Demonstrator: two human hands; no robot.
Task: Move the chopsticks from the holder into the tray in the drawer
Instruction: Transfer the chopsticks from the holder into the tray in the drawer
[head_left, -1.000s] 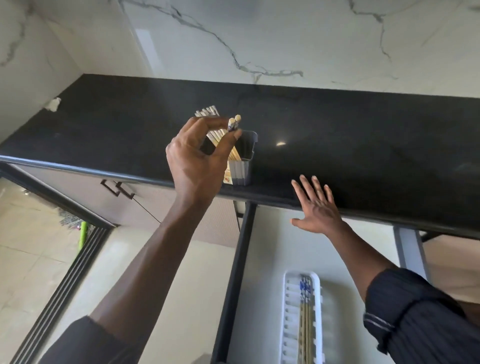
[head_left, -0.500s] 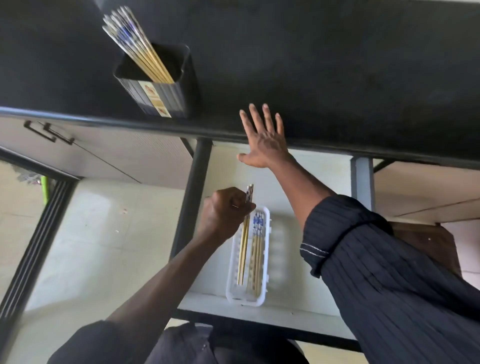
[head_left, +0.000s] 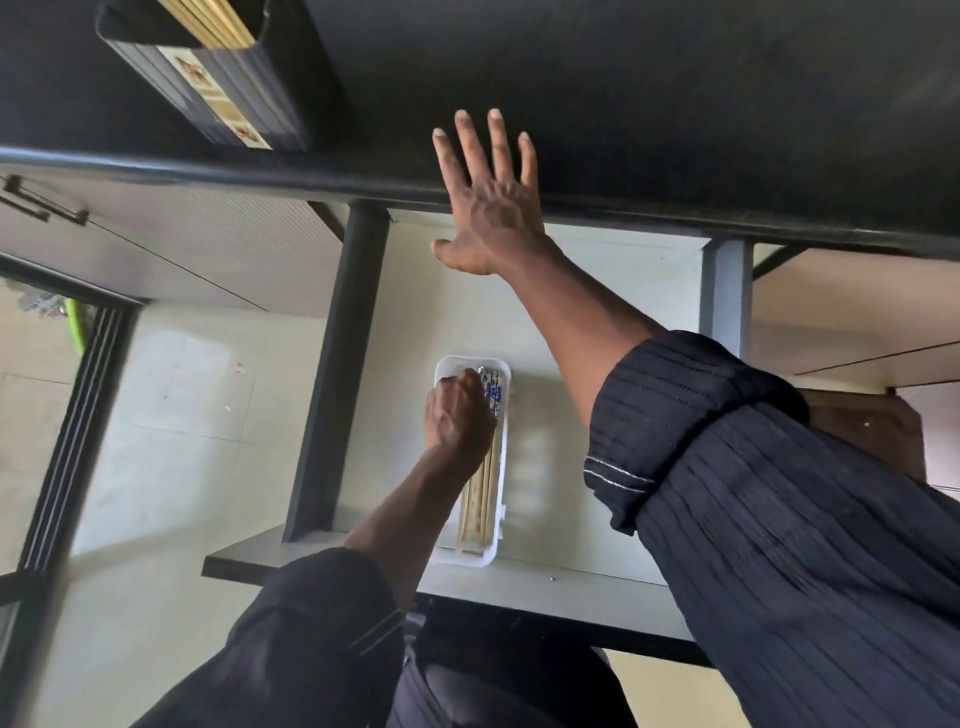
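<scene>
A black chopstick holder (head_left: 223, 88) stands on the dark countertop (head_left: 675, 104) at the top left, with several wooden chopsticks (head_left: 208, 21) leaning in it. Below, the drawer (head_left: 561, 322) stands pulled out, and a white slotted tray (head_left: 503, 499) lies on its pale bottom. Several chopsticks (head_left: 480, 499) lie lengthwise in the tray, their blue-patterned ends at the far end. My left hand (head_left: 457, 415) is down inside the tray, fingers closed around the upper ends of chopsticks. My right hand (head_left: 493, 208) rests flat on the countertop's front edge, fingers spread, holding nothing.
A black drawer side (head_left: 337, 374) runs along the left of the drawer and a grey one (head_left: 724, 296) along the right. A closed cabinet front with a dark handle (head_left: 41, 205) is at the left. Tiled floor and a dark door track (head_left: 72, 415) lie lower left.
My left hand carried a pair of chopsticks from the holder down to the drawer and has lowered them into the tray. My right hand slid up onto the countertop edge.
</scene>
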